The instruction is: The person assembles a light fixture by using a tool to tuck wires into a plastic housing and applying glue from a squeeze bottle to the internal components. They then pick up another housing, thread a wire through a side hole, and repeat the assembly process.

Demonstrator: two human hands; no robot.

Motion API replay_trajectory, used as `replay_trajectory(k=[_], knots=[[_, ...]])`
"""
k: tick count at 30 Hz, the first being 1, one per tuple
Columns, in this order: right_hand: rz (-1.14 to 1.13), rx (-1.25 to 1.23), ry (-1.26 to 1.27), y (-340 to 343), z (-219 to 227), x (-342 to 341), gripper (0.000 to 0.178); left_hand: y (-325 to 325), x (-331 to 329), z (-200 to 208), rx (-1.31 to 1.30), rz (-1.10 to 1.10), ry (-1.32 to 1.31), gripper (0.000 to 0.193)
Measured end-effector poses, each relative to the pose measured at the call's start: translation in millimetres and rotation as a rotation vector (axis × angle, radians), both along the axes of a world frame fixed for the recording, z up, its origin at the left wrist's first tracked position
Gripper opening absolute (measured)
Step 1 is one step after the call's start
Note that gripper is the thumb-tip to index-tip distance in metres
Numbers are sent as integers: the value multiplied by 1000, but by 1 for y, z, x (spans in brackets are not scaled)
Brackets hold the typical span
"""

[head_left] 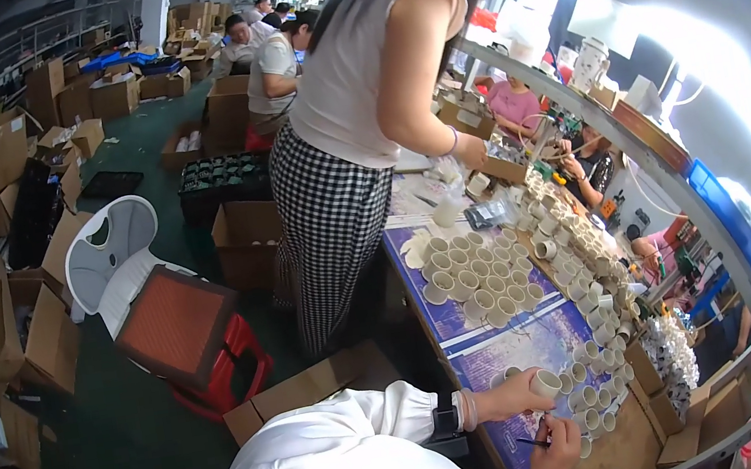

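My left hand (507, 397), in a white sleeve with a dark watch at the wrist, has its fingers closed round a cream cup-shaped piece (545, 383), tilted over the near part of the workbench. Just below and to its right, my right hand (556, 457) pinches a thin dark pen-like tool (532, 442). The tool's exact kind is too small to tell. Several similar cream cups (590, 396) lie and stand right beside my hands. Farther along the bench, a close group of upright cups (479, 277) rests on a purple-blue sheet (519, 349).
A person in checked trousers (336, 231) stands at the bench's far left. Behind me are a white chair (120, 248), a red stool (244, 361) and an open carton (319, 379). A metal frame rail (590, 110) runs along the right, with more workers beyond.
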State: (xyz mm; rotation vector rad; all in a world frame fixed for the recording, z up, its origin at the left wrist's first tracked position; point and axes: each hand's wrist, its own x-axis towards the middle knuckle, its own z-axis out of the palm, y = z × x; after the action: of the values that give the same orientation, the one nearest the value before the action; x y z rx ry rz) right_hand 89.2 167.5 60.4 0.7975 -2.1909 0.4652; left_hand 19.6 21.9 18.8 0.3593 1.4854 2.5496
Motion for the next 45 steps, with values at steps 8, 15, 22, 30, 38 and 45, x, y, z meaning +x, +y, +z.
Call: replay_trajectory(k=[8, 15, 22, 30, 38, 45], knots=[[-42, -3, -38, -16, 1, 15, 12, -6, 14, -1, 11, 138, 24, 59], [-55, 12, -105, -3, -14, 21, 12, 5, 14, -14, 45, -3, -39, 57], [-5, 191, -442, 36, -7, 37, 27, 12, 16, -31, -426, -25, 329, 57], [39, -263, -578, 53, 17, 44, 19, 30, 4, -65, -482, 20, 599, 56], [-264, -299, -605, 37, 23, 45, 24, 32, -2, -66, -517, -31, 634, 56], [-463, -68, -582, 55, -18, 46, 34, 36, -3, -70, -515, -42, 668, 54]])
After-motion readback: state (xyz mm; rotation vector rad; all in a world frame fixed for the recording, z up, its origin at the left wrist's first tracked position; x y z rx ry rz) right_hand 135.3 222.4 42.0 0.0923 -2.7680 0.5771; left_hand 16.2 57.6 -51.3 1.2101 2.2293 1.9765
